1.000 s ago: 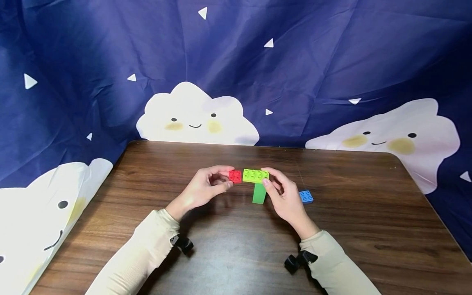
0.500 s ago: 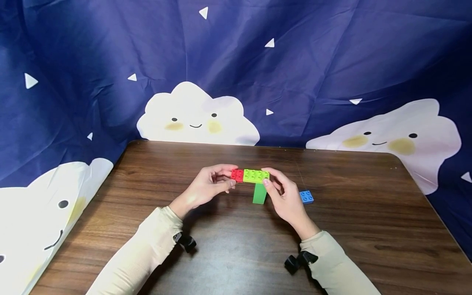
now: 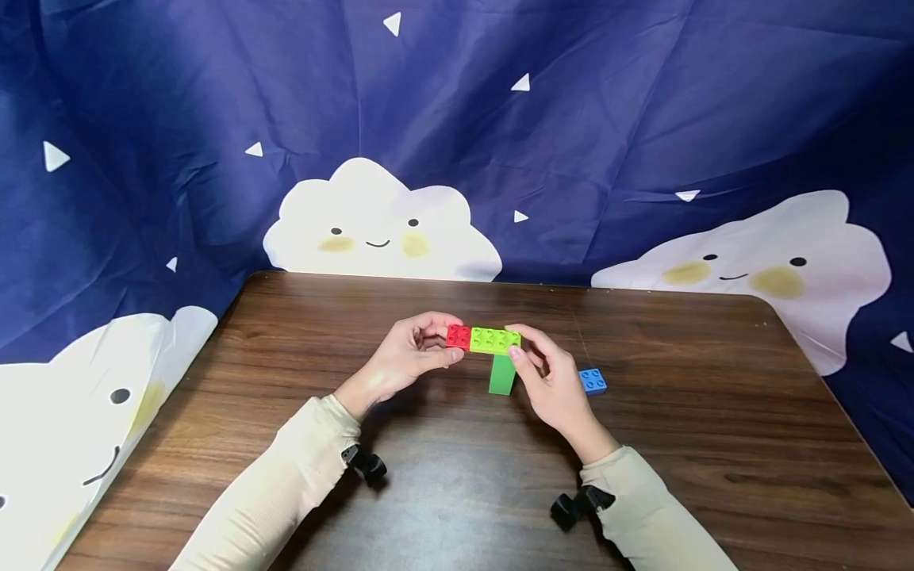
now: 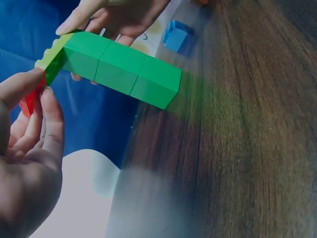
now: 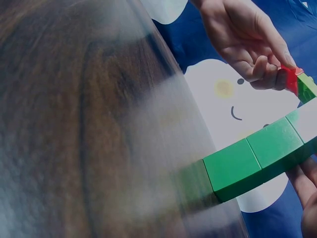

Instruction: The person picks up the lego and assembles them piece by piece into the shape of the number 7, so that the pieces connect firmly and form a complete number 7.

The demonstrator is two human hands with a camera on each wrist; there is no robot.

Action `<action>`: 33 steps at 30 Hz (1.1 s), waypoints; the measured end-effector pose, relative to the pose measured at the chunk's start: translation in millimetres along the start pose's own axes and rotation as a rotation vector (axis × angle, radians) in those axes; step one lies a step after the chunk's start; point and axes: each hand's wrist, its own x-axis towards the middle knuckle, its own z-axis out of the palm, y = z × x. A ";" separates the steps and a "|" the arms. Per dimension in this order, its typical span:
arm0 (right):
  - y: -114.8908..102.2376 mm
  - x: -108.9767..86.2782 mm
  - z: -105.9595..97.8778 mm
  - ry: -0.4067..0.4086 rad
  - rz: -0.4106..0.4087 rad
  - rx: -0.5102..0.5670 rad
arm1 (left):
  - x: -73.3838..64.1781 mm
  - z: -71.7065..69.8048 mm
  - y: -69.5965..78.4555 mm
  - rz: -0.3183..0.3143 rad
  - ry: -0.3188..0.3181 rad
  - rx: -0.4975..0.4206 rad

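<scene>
My left hand [image 3: 403, 358] pinches a small red toy brick [image 3: 458, 338] between thumb and fingers. The brick's right side meets the left end of a longer lime-green brick [image 3: 493, 339] at about the same height; whether they touch fully I cannot tell. Beneath the lime brick's right part stands an upright column of green blocks [image 4: 121, 69], three high, on the table. The lime brick overhangs this column to the left. With thumb and fingers, my right hand [image 3: 553, 388] grips the lime brick's right end. The red brick's underside is mostly hidden by fingers in the left wrist view.
Just right of my right hand, a blue brick [image 3: 593, 381] lies on the brown wooden table [image 3: 700, 412]. Behind the table hangs a dark blue cloth [image 3: 443, 95] with white clouds and triangles.
My left hand has moved right with the red brick, closing the gap to the lime brick, then slightly up and away from me. The right hand and green column stay put.
</scene>
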 end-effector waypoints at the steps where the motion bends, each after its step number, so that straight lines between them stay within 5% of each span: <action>1: -0.1 0.1 0.1 0.000 0.000 0.001 | 0.4 0.3 0.0 0.000 0.000 -0.009; 18: 2.2 -0.4 -0.1 0.012 -0.005 0.006 | 3.6 6.8 -1.2 0.053 0.020 0.032; 33: 1.0 0.9 0.7 0.011 -0.014 0.008 | 6.4 8.1 -5.2 0.016 0.009 0.001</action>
